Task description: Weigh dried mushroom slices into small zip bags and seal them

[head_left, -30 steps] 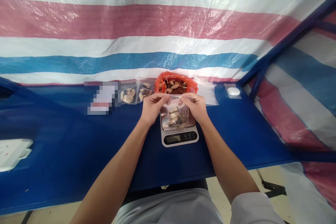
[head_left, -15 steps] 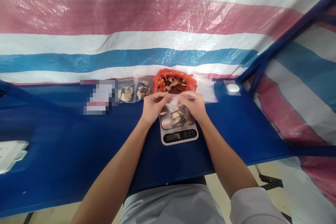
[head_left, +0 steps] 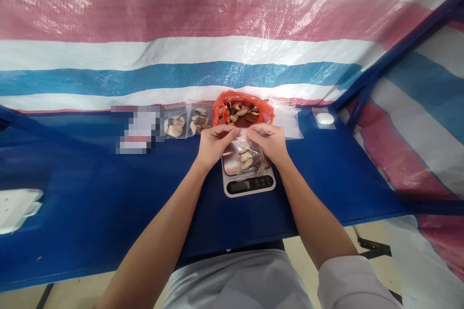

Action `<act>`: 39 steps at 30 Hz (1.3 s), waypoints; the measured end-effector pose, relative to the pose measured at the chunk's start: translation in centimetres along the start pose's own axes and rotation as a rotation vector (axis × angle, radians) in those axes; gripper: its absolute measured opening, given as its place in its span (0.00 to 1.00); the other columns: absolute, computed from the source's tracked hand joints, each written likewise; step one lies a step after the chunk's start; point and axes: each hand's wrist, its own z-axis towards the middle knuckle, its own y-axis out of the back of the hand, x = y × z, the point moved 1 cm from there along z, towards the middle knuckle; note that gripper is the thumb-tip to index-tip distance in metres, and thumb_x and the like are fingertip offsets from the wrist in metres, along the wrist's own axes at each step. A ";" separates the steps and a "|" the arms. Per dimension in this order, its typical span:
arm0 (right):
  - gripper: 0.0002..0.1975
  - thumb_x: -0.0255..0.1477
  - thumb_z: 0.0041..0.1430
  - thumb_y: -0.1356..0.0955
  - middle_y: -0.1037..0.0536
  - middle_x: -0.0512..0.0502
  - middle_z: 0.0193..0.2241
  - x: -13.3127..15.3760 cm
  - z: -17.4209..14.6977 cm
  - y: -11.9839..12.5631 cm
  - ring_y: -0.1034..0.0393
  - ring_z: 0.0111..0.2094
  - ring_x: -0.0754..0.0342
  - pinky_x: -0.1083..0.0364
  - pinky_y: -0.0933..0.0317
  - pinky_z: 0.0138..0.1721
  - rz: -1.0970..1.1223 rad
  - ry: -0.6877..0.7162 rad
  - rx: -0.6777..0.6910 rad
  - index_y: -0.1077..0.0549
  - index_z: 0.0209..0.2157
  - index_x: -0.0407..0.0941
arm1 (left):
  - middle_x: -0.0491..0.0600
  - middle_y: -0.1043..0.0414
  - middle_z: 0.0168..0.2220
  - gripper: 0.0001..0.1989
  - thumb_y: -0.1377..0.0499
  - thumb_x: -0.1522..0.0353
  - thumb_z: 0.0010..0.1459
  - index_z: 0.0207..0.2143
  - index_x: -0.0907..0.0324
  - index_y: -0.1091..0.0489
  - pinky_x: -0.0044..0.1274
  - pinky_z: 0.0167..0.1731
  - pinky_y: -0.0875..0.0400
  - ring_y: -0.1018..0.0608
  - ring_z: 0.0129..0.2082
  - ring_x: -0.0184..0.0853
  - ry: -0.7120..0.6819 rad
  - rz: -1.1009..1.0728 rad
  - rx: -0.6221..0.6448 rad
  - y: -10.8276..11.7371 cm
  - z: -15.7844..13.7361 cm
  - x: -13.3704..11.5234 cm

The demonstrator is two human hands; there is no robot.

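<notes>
My left hand [head_left: 216,144] pinches the top edge of a clear plastic bag [head_left: 251,160]. Opposite it, my right hand [head_left: 271,141] grips the same edge with thumb and fingers, the fingertips of both hands close together. Pale and brown curved pieces, their exact kind unclear, lie inside the bag. Beneath it is a white kitchen scale [head_left: 250,187] with a shiny plate; whether the bag's weight rests on the plate I cannot tell. Just behind my hands sits an open orange plastic bag [head_left: 266,112] full of similar brown and cream pieces.
Two filled clear bags, one pale [head_left: 175,126] and one darker [head_left: 199,121], lie left of my hands, beside a blurred-out item [head_left: 139,130]. Clear bags [head_left: 292,123] and a white oval object [head_left: 324,119] lie right. A white device [head_left: 18,210] occupies the blue table's [head_left: 108,207] left side.
The view has shifted slightly. Both hands still pinch the clear bag's top edge, and the bag with its pieces has tilted or moved a little to the right over the scale.
</notes>
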 end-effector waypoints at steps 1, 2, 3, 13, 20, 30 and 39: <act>0.12 0.40 0.48 0.24 0.20 0.49 0.23 0.1 0.0 0.1 0.25 0.27 0.52 0.52 0.29 0.33 0.008 -0.007 0.011 0.21 0.26 0.46 | 0.50 0.19 0.28 0.17 0.28 0.54 0.47 0.28 0.58 0.18 0.27 0.36 0.24 0.20 0.29 0.36 -0.004 0.004 0.002 0.0 0.0 0.0; 0.12 0.40 0.48 0.24 0.20 0.49 0.23 0.1 0.1 0.3 0.25 0.27 0.53 0.53 0.29 0.33 0.017 -0.012 0.025 0.21 0.27 0.46 | 0.50 0.19 0.27 0.16 0.28 0.54 0.48 0.28 0.58 0.18 0.27 0.35 0.25 0.21 0.29 0.36 -0.010 0.004 -0.001 0.1 0.0 0.0; 0.13 0.41 0.49 0.24 0.20 0.49 0.23 0.2 0.2 0.5 0.25 0.26 0.53 0.53 0.29 0.32 0.025 -0.012 0.037 0.20 0.27 0.46 | 0.49 0.19 0.27 0.16 0.29 0.55 0.49 0.28 0.58 0.18 0.27 0.35 0.25 0.21 0.29 0.35 -0.015 0.002 -0.005 0.2 0.0 0.1; 0.13 0.42 0.52 0.25 0.21 0.50 0.22 0.2 0.3 0.4 0.26 0.26 0.54 0.53 0.29 0.34 -0.033 0.038 0.010 0.21 0.25 0.46 | 0.49 0.20 0.26 0.16 0.27 0.56 0.46 0.29 0.59 0.19 0.25 0.31 0.26 0.23 0.26 0.33 0.048 -0.059 -0.049 0.0 0.0 0.4; 0.15 0.43 0.49 0.23 0.18 0.49 0.24 -0.3 0.5 1.2 0.24 0.27 0.53 0.54 0.28 0.31 0.023 -0.014 0.056 0.18 0.29 0.46 | 0.49 0.20 0.27 0.15 0.28 0.57 0.46 0.28 0.60 0.18 0.24 0.29 0.27 0.23 0.26 0.33 0.044 -0.028 -0.059 -0.3 -0.1 0.3; 0.15 0.42 0.56 0.27 0.15 0.48 0.30 -0.2 0.4 1.2 0.21 0.32 0.51 0.53 0.26 0.35 -0.105 0.094 0.094 0.16 0.27 0.46 | 0.51 0.18 0.31 0.15 0.28 0.59 0.47 0.31 0.61 0.18 0.26 0.35 0.24 0.19 0.31 0.36 0.042 0.037 -0.044 -0.1 -0.2 0.0; 0.14 0.41 0.56 0.27 0.16 0.48 0.28 -0.2 0.2 1.2 0.23 0.29 0.51 0.56 0.30 0.30 -0.161 0.107 0.116 0.17 0.29 0.44 | 0.52 0.17 0.31 0.14 0.29 0.59 0.47 0.31 0.62 0.17 0.26 0.34 0.25 0.19 0.32 0.38 0.034 0.040 -0.001 0.0 -0.1 0.4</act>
